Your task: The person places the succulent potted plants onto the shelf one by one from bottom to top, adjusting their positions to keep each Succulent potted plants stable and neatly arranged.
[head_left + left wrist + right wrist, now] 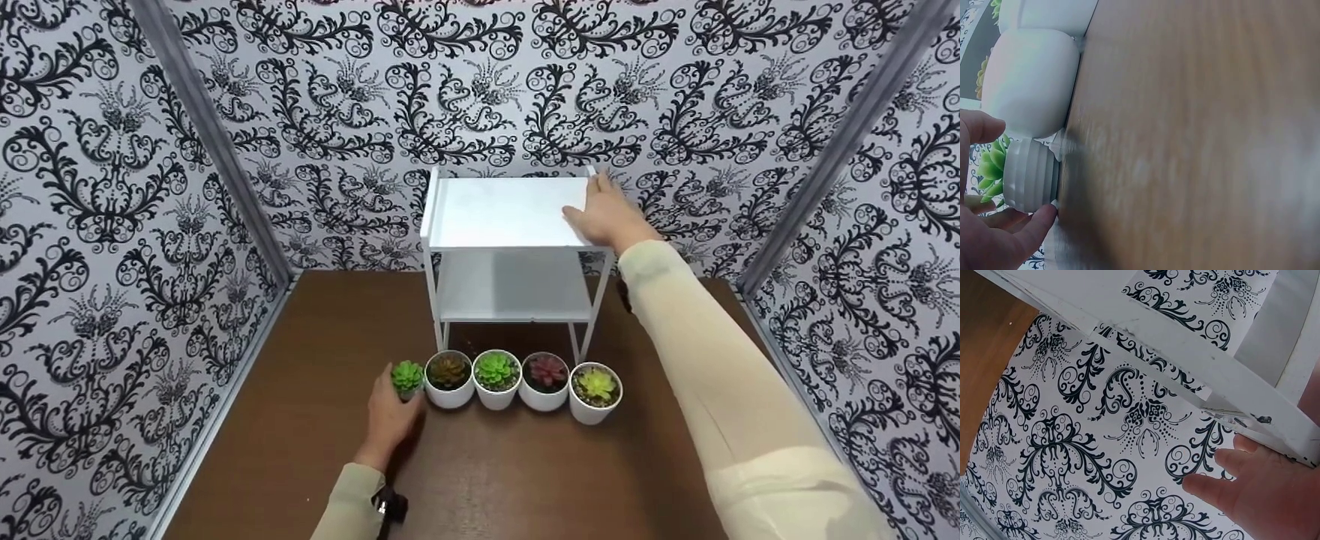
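A small grey ribbed pot with a green succulent (1030, 177) stands at the left end of a row of pots. My left hand (392, 416) holds it, thumb on the right and fingers on the left; in the left wrist view a fingertip touches the pot low down. Whether the thumb touches it is unclear. A white two-tier shelf rack (502, 214) stands behind the row. My right hand (606, 217) grips its right top edge, the thumb over the upper board. In the right wrist view the fingers (1210, 489) reach past the outer side of the white rail.
Right of the grey pot come white pots with a brown succulent (449, 379), a bright green one (497, 379), a dark red one (545, 381) and a yellow-green one (596, 392). The brown wooden table (480, 480) meets patterned walls (337, 135) behind and at both sides.
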Demonstrator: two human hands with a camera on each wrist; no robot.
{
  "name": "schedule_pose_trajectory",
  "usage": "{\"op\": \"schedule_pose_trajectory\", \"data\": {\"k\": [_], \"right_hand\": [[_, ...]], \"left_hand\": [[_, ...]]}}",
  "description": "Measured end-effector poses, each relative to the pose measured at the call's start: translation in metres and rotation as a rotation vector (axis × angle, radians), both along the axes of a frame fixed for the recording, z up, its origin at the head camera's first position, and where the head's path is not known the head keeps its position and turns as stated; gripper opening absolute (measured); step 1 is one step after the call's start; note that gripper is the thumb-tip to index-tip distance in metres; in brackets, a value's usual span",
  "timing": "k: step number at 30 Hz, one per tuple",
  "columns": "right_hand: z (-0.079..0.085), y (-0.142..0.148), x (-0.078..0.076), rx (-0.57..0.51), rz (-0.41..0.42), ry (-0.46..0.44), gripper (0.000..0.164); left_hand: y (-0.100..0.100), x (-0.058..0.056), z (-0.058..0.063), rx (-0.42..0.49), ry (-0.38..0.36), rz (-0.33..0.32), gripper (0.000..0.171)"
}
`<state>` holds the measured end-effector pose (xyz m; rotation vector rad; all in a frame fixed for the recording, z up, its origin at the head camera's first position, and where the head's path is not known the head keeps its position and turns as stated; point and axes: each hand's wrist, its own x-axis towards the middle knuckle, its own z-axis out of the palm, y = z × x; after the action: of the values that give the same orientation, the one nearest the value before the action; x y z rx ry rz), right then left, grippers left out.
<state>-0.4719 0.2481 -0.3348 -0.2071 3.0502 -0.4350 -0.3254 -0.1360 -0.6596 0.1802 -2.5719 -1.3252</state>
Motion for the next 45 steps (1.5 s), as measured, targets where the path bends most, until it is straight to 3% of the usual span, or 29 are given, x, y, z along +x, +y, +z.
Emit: {"op": "schedule_pose_trajectory", "data": {"k": [4,11,23,34,45], "right_hand": [[0.0,0.0,0.001,0.001,-0.003,0.008,0.102],[0.002,0.0,0.002,-0.003,0.007,0.015,0.103],[-0.001,0.001,0.002,-0.008,0.006,0.001,0.104],[0.002,-0.001,0.002,-0.028,0.001,0.002,0.1],[0.001,0.001,-0.001,-0.02,-0.002,-0.003,0.094]], "left_hand": [[0.0,-0.001,0.001,0.012,-0.022,-0.009,0.082],[-0.002,-0.006,-0.001,0.022,-0.031,0.007,0.084],[-0.005,-0.016,-0.014,0.012,-0.02,0.061,0.077],[-0.003,-0.015,-0.011,0.002,0.014,0.088,0.062],[-0.002,-0.011,-0.007,-0.004,0.015,0.093,0.061]]}}
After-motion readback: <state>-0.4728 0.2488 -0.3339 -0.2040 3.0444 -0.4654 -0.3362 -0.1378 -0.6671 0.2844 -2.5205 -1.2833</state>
